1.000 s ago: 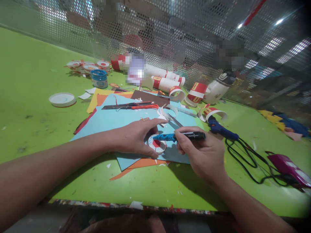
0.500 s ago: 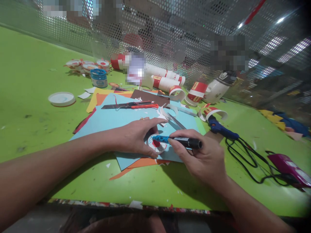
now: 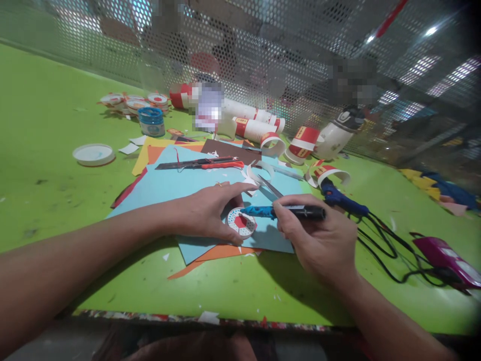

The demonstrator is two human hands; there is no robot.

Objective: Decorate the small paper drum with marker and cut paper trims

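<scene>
My left hand (image 3: 201, 210) grips the rim of a small round white disc (image 3: 244, 231), like a cut-off cup base, between thumb and fingers. A red centre and rings of blue and dark dots mark its face. My right hand (image 3: 323, 245) is wrapped round a black marker pen (image 3: 304, 212), whose blue-smeared front end reaches over the disc's upper right. Whether the tip touches the disc, I cannot tell. Beneath lies a light blue paper sheet (image 3: 180, 185). Beyond my hands rest a utility knife (image 3: 225, 163) with red parts and a pointed metal blade (image 3: 271, 187).
A blue paint jar (image 3: 151, 123) and its white lid (image 3: 93, 154) stand at the left, near several decorated discs (image 3: 158, 100). Cut paper cups (image 3: 303, 143) and a white bottle (image 3: 338, 133) line the back. To the right are a blue glue gun (image 3: 343, 200), its cord and a magenta device (image 3: 445, 260).
My right hand and the marker pen have shifted right, and the pen's front end is up and right on the disc, uncovering the red centre. My left hand keeps its hold.
</scene>
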